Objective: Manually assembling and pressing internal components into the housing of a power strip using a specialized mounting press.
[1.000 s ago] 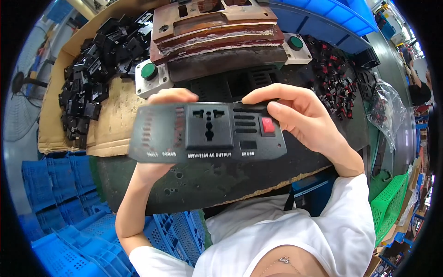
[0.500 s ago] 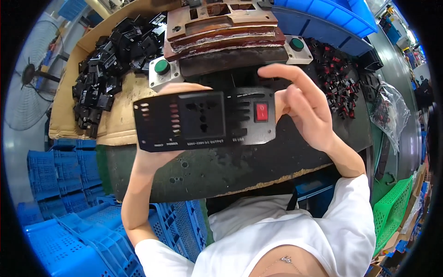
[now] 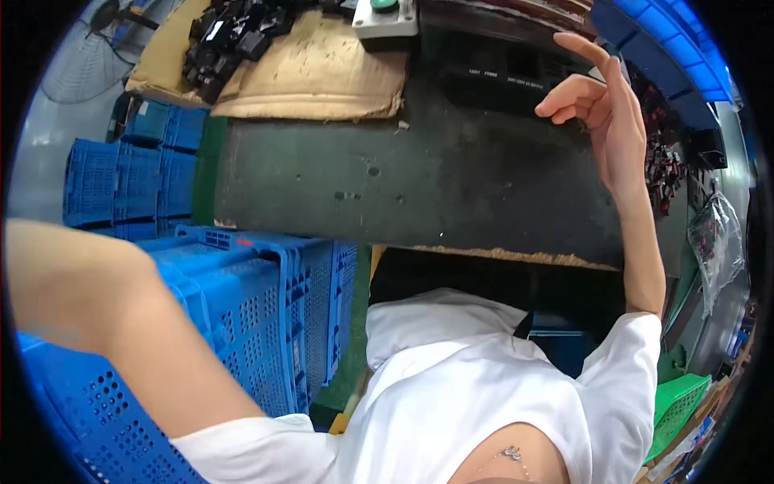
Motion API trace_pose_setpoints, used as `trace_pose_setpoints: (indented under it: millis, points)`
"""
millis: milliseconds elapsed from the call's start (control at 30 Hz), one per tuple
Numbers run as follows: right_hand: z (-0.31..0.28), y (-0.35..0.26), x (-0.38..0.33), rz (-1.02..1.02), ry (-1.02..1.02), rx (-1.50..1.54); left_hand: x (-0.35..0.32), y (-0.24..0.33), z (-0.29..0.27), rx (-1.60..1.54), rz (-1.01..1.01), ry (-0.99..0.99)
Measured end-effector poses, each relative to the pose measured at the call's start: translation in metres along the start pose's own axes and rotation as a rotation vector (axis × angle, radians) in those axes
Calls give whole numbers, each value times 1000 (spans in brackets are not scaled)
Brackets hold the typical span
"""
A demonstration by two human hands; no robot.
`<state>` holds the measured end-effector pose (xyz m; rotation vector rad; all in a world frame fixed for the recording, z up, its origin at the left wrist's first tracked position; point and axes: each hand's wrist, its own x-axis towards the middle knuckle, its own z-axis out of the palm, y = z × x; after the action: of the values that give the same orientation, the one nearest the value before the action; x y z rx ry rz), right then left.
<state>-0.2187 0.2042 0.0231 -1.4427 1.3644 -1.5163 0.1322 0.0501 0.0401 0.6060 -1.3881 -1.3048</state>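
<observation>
The right hand [image 3: 606,113] is released, fingers spread, resting just beside the flat black plastic panel [image 3: 504,73] at one o'clock on the worn, dark, pitted tabletop [image 3: 403,185]. It looks like a set-down step; next calls for a fresh grip. The left hand is out of view, its bare forearm stretching toward nine o'clock above ribbed blue plastic crates [image 3: 266,323].

One raised hand [image 3: 601,121], one black panel [image 3: 504,73], one green-button box [image 3: 385,16], two cardboard sheets [image 3: 322,68]
</observation>
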Motion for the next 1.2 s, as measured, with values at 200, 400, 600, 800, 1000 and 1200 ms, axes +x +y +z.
trace_pose_setpoints:
  millis: [200, 400, 600, 800, 1000, 1200]
  points:
    - [10, 3, -1, -366, 130, -686, 23, 38, 6, 367, 202, -41]
    - [12, 8, 0, -451, 22, -1135, 55, 60, 21, 688, 443, -55]
    - [-1, 9, -3, -451, 18, -1064, 105, -18, 22, 1163, 259, -231]
    - [-1, 9, 6, -409, 16, -970, 119, -86, -14, 1781, 148, -336]
    - [-6, 9, 10, -564, 115, -1079, 123, -101, -14, 1775, 158, -97]
    - [-24, -17, 56, -922, 160, -1220, 120, -93, -9, 1076, 67, -5]
